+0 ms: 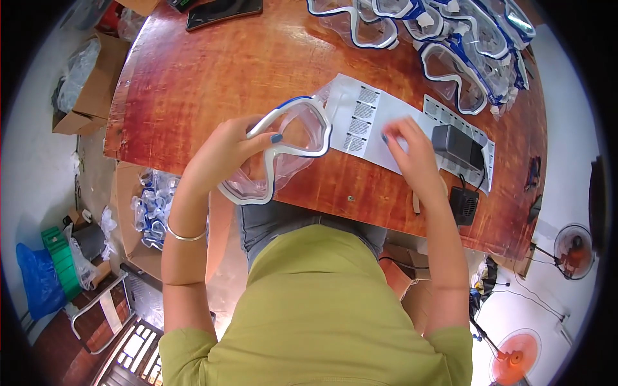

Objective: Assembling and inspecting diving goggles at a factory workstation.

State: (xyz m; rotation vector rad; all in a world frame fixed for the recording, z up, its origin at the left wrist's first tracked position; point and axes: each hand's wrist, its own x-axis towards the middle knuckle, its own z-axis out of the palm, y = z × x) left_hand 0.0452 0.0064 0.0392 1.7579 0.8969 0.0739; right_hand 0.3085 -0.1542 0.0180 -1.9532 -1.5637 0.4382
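A diving mask (327, 143) with a white-and-blue frame and clear skirt hangs above the table's near edge. My left hand (241, 145) grips it by one side, thumb over the rim and the other fingers behind it. My right hand (412, 151) hovers over a white label sheet (393, 114), its fingers curled and drawn close to the thumb. Motion blurs those fingertips, and anything between them is too small to make out. Rows of small printed labels run along the sheet, which lies on the brown wooden table (257, 67).
Several more masks (454, 71) are piled at the far right. A dark box-shaped device (458, 147) sits on the sheet, with a black adapter (463, 204) and cable nearby. A phone (224, 13) lies at the far left. Below the table's left edge stands a carton (129, 222) of masks.
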